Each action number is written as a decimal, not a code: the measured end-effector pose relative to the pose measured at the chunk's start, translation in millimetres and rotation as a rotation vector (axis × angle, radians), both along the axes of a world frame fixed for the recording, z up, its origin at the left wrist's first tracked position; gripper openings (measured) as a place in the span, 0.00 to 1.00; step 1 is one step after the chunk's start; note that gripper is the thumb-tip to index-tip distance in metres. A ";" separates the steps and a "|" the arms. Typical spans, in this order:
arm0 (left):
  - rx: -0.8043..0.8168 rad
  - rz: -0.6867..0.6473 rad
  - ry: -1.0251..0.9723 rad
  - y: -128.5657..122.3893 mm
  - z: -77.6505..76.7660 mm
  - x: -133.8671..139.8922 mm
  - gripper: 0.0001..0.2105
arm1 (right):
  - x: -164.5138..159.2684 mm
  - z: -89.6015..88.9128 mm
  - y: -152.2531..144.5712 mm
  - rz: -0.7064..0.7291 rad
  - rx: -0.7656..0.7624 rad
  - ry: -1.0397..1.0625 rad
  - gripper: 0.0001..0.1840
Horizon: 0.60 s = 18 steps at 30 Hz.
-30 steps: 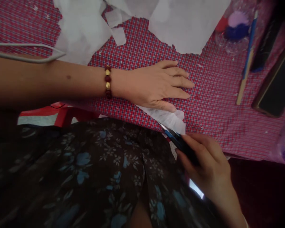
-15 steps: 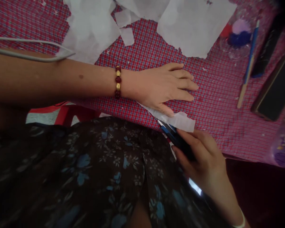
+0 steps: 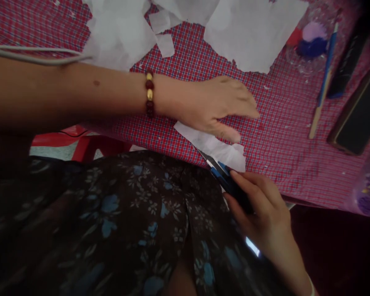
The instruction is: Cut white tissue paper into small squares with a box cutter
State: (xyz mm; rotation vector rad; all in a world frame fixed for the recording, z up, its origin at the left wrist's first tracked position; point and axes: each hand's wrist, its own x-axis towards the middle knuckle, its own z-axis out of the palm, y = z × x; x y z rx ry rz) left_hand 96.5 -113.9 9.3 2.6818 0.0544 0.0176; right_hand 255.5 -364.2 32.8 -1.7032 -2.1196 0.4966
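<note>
My left hand (image 3: pixel 222 102), wearing a beaded bracelet (image 3: pixel 149 94), is over the checked tablecloth (image 3: pixel 283 135). Its fingers are close together and bent a little, with the thumb apart; nothing is held in it. The thumb tip is over or on a narrow white piece of paper-like material (image 3: pixel 200 137) at the table's near edge. In my right hand (image 3: pixel 268 213) are what look like scissors (image 3: pixel 220 174) with black and blue handles, partly hidden by the fingers. Their thin dark blade points up and left, beside the white piece.
Larger white sheets (image 3: pixel 243 37) and small scraps (image 3: pixel 165 45) lie at the back. To the right are a clear dish (image 3: pixel 308 65) with coloured contents, a blue and wooden stick (image 3: pixel 323 86), and a dark phone-like slab (image 3: pixel 356 115). A white cable (image 3: pixel 43 57) crosses my left forearm.
My left hand's spread fingers have drawn together and its thumb has moved right. The white piece has shifted left and more of it shows. The right hand has barely moved, with more blade visible.
</note>
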 end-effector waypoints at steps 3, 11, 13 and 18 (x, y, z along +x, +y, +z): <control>0.045 -0.003 -0.024 12.3 0.3 -10.2 0.33 | 0.8 0.6 0.6 0.007 0.001 0.001 0.30; 0.195 -0.011 -0.023 12.6 -12.9 -37.0 0.34 | 0.6 -1.4 10.4 0.023 0.021 -0.006 0.31; 0.197 -0.013 -0.014 10.9 -12.1 -35.9 0.34 | -0.2 -1.9 15.7 0.042 0.022 -0.006 0.30; 0.170 -0.028 -0.087 14.1 -16.5 -33.0 0.32 | -2.2 -2.3 27.9 0.080 0.042 -0.023 0.28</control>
